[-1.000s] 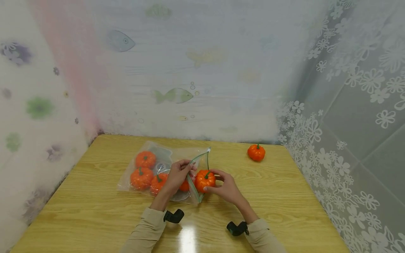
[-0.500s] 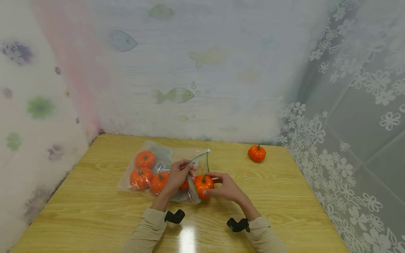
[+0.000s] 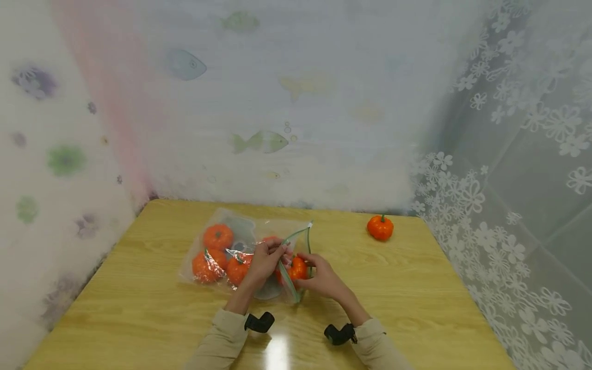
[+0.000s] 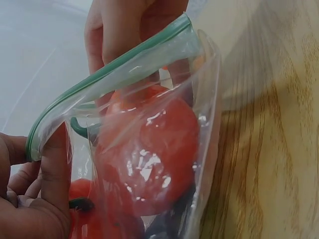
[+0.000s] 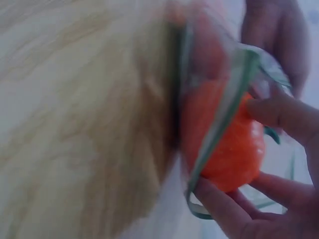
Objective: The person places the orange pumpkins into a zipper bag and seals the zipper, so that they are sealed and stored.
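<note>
Right fingers (image 5: 217,203) around an orange pumpkin (image 5: 240,154) in the bag mouth (image 4: 142,48)

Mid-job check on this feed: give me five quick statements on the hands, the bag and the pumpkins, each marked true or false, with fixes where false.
1. The left hand pinches the clear bag near its mouth. True.
2. The right hand holds nothing. False: it grips an orange pumpkin at the bag's mouth.
3. The bag's green zip edge is sealed all along. False: it gapes open around the gripped pumpkin.
4. More pumpkins lie inside the bag. True.
5. Every pumpkin is in or at the bag. False: a lone pumpkin sits on the table, to the right of the bag in the head view.
</note>
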A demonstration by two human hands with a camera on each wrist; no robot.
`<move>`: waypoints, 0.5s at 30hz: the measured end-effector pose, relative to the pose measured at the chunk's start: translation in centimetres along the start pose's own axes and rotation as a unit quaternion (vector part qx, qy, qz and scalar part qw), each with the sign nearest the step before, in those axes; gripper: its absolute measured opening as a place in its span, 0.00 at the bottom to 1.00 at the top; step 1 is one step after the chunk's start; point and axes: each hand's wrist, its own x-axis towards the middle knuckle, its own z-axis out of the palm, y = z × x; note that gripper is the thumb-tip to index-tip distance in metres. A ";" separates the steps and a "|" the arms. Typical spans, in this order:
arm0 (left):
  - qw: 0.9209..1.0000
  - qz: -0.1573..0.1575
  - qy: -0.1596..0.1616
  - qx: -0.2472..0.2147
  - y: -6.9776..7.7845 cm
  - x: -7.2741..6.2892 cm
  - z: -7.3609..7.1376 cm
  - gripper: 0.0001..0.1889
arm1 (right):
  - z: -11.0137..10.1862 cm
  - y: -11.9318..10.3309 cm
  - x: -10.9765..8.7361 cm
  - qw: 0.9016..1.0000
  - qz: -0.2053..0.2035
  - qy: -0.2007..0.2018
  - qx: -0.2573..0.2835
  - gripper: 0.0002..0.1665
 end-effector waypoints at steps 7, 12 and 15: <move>1.000 -0.011 0.013 -0.007 0.0 -0.2 0.2 0.12 | -0.2 0.2 -0.4 0.999 -0.001 -0.008 0.037 0.38; 1.000 -0.017 0.011 -0.012 0.1 -0.3 0.2 0.12 | 0.5 0.2 0.0 0.999 -0.014 0.026 0.022 0.36; 1.000 -0.014 0.008 -0.015 0.3 -0.2 0.2 0.13 | 0.8 0.0 0.5 0.999 -0.020 0.044 0.003 0.34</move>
